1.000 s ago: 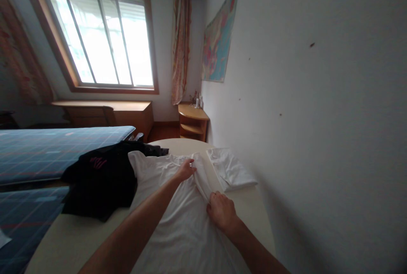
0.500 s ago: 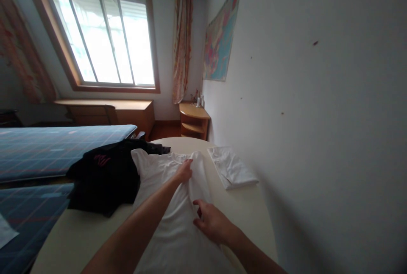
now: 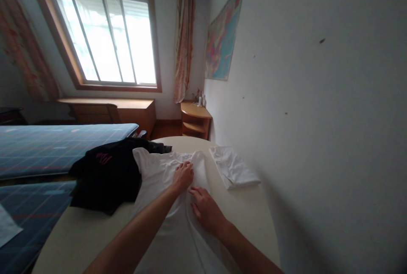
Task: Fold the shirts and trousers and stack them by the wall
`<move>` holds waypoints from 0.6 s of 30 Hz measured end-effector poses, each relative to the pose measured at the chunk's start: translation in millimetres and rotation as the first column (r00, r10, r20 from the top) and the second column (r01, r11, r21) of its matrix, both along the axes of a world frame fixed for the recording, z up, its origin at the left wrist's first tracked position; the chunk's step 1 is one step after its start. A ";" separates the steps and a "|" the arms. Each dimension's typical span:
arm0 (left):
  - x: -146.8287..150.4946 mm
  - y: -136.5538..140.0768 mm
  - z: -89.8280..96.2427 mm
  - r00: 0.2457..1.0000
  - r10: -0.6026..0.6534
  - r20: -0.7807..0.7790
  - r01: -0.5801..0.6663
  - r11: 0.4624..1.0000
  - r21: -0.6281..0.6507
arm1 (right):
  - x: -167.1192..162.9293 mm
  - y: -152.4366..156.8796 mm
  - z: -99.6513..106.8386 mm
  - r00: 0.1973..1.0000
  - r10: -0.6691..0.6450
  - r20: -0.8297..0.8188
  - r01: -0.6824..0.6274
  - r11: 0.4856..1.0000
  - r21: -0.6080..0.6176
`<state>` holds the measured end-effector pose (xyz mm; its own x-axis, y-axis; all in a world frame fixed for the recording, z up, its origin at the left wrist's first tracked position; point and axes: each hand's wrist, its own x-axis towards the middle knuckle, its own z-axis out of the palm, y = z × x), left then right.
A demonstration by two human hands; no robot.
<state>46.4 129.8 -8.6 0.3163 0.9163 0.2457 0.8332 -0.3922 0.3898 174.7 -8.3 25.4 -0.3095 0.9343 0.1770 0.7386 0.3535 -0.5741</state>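
Observation:
A white T-shirt (image 3: 159, 176) lies spread on the round cream table (image 3: 251, 219), its neckline at the far side. Its right side is folded inward over the body. My left hand (image 3: 183, 176) rests flat on the shirt just below the neckline, fingers stretched out. Closer to me, my right hand (image 3: 205, 208) lies on the folded right side with its fingers extended and slightly bent. Both palms face down, so what lies beneath them is hidden. Right of the shirt is a folded white garment (image 3: 233, 167). A black garment (image 3: 108, 176) with pink lettering lies to the left.
Blue plaid mattresses (image 3: 63, 144) border the table on the left. A white wall (image 3: 318, 151) runs close along the right. Farther back stand a wooden corner shelf (image 3: 195, 110) and a wooden desk (image 3: 133, 104) under the window.
My left hand has gone from a pointing shape to lying flat on the shirt. My right hand has moved slightly away from me and settled on the folded side.

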 end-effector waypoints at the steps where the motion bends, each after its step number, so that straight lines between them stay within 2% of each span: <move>1: -1.7 -2.8 -1.4 1.000 -0.003 -0.011 0.003 1.000 0.000 | -2.1 5.2 -4.2 1.000 -0.007 0.020 0.007 1.000 0.018; 7: -11.3 0.9 -11.6 0.994 -0.086 -0.067 0.085 0.996 -0.007 | -10.5 25.0 -24.9 0.984 -0.111 0.140 0.119 0.992 -0.045; 18: 4.1 56.9 -18.2 0.974 -0.154 -0.167 0.146 0.987 -0.059 | 9.7 71.6 -39.0 0.942 -0.134 0.309 0.157 0.986 -0.049</move>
